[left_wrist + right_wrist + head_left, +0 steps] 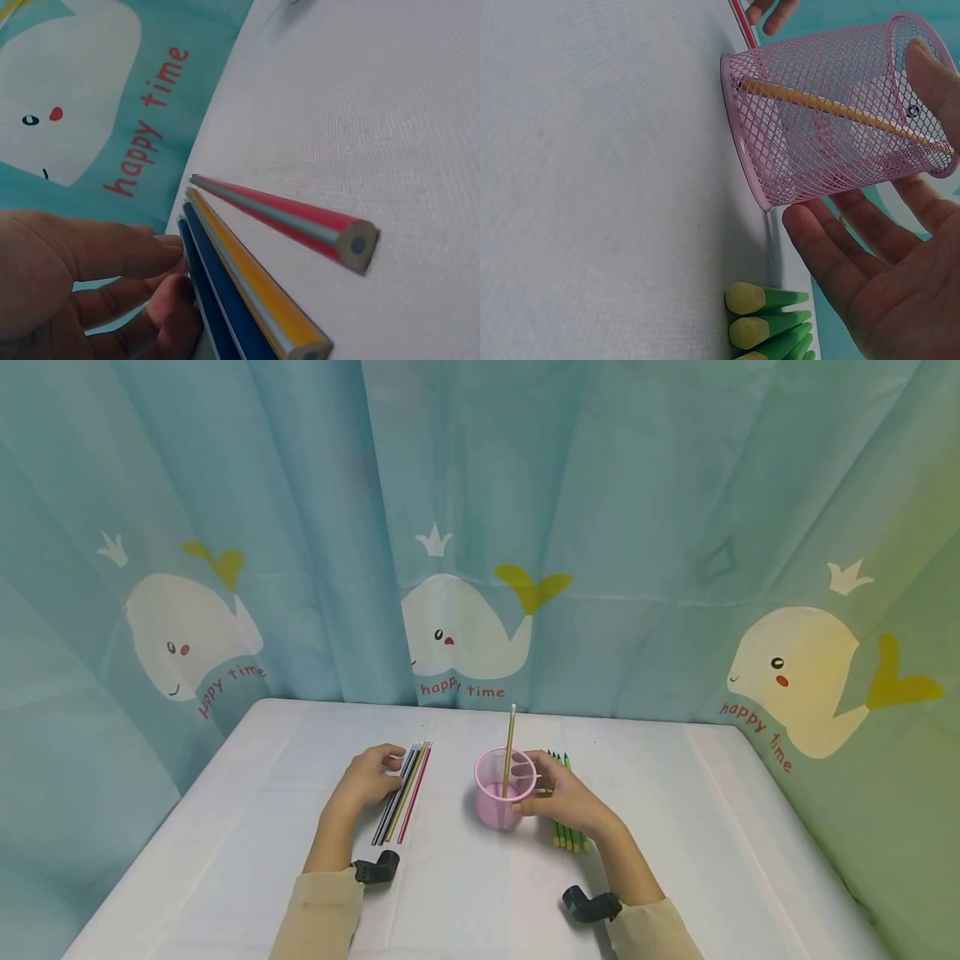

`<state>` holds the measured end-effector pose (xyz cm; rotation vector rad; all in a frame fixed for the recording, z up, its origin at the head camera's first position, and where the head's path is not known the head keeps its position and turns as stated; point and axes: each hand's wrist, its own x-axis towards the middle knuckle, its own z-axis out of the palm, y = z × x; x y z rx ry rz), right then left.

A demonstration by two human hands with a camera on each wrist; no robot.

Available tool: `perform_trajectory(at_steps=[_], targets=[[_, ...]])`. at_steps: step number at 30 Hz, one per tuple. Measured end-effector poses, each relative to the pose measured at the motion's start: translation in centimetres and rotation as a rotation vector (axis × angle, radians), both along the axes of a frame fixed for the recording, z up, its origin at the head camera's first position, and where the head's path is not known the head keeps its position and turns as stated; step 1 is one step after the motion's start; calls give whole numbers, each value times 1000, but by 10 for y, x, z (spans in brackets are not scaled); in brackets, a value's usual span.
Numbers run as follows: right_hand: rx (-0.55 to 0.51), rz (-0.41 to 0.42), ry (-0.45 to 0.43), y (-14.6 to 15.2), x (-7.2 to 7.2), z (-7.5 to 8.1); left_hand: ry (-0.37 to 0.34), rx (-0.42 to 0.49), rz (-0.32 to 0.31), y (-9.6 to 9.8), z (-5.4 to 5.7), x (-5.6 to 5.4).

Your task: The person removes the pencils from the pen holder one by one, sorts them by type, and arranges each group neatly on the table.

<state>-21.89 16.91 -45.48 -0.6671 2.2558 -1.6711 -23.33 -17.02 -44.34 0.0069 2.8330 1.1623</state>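
A pink mesh pencil cup stands upright on the table with one yellow pencil leaning inside it. My right hand holds the cup from its right side, thumb at the front near the rim and fingers along the wall behind. Left of the cup lie two dark blue pencils, a yellow pencil and a red pencil, roughly side by side. Beside the dark blue ones is my left hand, its fingers loosely bent and fingertips right at the outermost pencil.
Several green pencils with yellow ends lie in a row to the right of the cup, partly under my right hand in the head view. The table has a white cover. A blue-green curtain with whale prints hangs behind its far edge.
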Motion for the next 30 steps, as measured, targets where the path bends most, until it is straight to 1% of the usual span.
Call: perform_trajectory(at_steps=[7,13,19,23,26,30], targets=[[-11,2,-3,0,1,0,20,-16,-8,2,2,0],[-21,8,-4,0,2,0,70,-29,-29,5,8,1],[-10,1,-2,0,1,0,149,-31,-45,14,21,6],[-3,3,-6,0,1,-1,214,-38,-79,23,30,11],[-1,6,-5,0,1,-1,267,-33,-101,33,37,16],[0,8,-3,1,1,-1,357,11,-118,49,42,21]])
